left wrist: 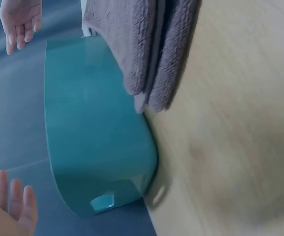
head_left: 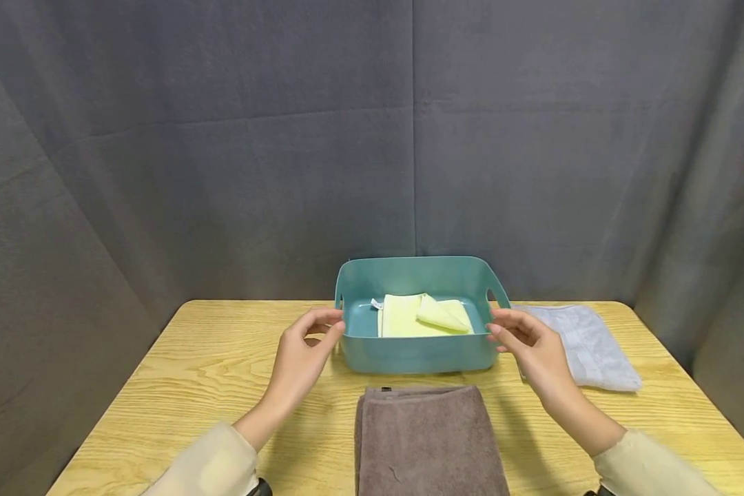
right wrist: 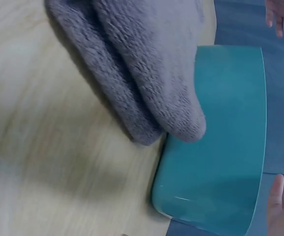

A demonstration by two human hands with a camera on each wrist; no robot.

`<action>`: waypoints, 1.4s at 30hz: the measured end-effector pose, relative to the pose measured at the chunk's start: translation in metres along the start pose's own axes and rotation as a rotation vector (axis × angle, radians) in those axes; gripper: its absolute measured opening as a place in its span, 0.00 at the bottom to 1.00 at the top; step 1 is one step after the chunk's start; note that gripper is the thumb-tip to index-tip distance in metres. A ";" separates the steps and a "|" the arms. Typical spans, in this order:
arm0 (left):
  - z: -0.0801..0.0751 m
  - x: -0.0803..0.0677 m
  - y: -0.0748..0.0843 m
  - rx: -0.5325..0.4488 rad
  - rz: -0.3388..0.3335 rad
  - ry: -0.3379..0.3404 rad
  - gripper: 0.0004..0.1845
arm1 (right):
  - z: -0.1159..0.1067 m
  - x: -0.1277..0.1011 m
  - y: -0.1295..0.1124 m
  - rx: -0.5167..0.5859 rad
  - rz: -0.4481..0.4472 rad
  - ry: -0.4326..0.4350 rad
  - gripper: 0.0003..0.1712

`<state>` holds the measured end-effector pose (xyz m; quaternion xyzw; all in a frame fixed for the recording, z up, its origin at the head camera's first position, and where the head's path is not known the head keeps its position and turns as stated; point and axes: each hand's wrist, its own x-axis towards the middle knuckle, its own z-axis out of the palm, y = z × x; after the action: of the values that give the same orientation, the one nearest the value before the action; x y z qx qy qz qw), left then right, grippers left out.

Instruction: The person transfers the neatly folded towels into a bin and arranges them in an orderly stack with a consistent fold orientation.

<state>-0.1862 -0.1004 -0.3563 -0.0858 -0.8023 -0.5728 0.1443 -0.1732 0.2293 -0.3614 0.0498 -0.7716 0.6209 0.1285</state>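
Note:
A teal plastic basket (head_left: 418, 355) with handle holes in its ends stands at the back of the table. Inside lies a folded pale yellow cloth (head_left: 403, 317) with one corner turned over and a small white tag. My left hand (head_left: 304, 351) is held by the basket's left end, its fingers loosely bent. At the right end my right hand (head_left: 536, 351) hovers in much the same pose. Both wrist views show the fingers apart from the basket wall, holding nothing. A folded brown towel (head_left: 430, 441) lies in front of the basket, between the forearms.
A folded light grey towel (head_left: 585, 344) lies right of the basket, partly behind my right hand. The wooden table (head_left: 204, 386) ends at a grey curtain (head_left: 254, 172) behind the basket.

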 end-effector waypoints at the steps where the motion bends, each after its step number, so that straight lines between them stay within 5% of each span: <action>1: 0.000 -0.002 -0.002 0.002 -0.008 -0.001 0.09 | 0.000 -0.002 0.001 -0.003 0.005 0.000 0.18; 26: 0.006 -0.042 -0.026 -0.023 -0.163 -0.145 0.14 | -0.002 -0.043 0.024 -0.017 0.184 -0.009 0.22; 42: 0.012 -0.059 -0.037 -0.017 -0.222 -0.271 0.19 | -0.008 -0.059 0.042 -0.094 0.206 -0.017 0.19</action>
<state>-0.1434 -0.0998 -0.4128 -0.0744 -0.8139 -0.5754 -0.0299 -0.1256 0.2417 -0.4146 -0.0307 -0.8021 0.5934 0.0597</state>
